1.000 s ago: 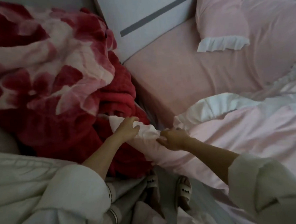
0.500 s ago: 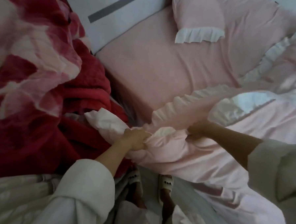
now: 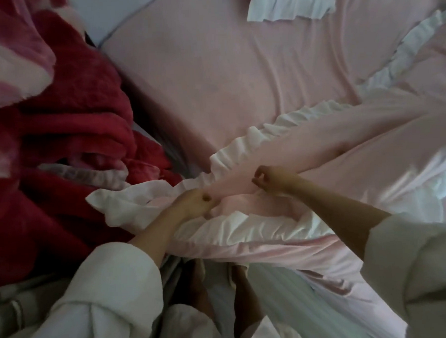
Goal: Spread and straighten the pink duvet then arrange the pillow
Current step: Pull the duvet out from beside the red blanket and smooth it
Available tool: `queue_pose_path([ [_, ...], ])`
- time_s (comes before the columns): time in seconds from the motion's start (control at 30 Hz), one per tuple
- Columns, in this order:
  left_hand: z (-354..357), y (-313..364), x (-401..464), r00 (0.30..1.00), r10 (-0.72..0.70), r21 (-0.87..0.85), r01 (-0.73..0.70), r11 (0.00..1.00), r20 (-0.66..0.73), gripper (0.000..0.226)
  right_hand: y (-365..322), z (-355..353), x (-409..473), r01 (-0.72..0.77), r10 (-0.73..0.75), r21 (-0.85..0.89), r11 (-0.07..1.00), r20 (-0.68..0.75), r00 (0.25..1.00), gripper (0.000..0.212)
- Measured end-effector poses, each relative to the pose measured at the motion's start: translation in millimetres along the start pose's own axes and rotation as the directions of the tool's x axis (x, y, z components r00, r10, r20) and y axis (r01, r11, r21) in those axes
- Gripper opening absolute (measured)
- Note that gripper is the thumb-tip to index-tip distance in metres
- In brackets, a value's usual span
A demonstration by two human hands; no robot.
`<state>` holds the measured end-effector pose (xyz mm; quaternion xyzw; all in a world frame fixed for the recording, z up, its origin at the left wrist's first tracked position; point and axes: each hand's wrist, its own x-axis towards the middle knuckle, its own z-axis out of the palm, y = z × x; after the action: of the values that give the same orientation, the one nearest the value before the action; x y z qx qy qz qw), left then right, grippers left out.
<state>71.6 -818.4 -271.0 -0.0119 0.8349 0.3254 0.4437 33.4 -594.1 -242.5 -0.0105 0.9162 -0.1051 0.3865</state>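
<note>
At bed edge, both hands fisted, left hand, right hand, gripping pink duvet

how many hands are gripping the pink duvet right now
2. The left hand is closed on the pink duvet near its white-ruffled corner, beside the red blanket. The right hand is closed on the duvet's edge just to the right.

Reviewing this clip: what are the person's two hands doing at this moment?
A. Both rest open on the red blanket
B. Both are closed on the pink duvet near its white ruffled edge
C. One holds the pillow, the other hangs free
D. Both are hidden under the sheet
B. The left hand and the right hand are both fisted on the pink duvet close to its white ruffle, clear of the red blanket.
</note>
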Motion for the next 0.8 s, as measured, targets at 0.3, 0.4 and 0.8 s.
queue_pose_path([
  [0.3,-3.0,46.3,84.4,0.96,0.109,0.154,-0.071,0.985,-0.256,0.058,43.3,-40.0,48.3,0.004,-0.102,-0.451,0.892,-0.193,0.976,0.07],
  [0.4,0.0,67.1,114.3,0.954,0.161,0.268,-0.091,0.959,-0.252,0.067,66.3,-60.7,69.6,-0.024,0.002,-0.458,0.889,-0.048,0.999,0.102],
  [0.8,3.9,120.6,150.8,0.973,0.168,0.075,-0.157,0.985,-0.161,0.04,94.5,-66.7,93.6,0.141,-0.256,-0.281,0.949,-0.433,0.864,0.064],
])
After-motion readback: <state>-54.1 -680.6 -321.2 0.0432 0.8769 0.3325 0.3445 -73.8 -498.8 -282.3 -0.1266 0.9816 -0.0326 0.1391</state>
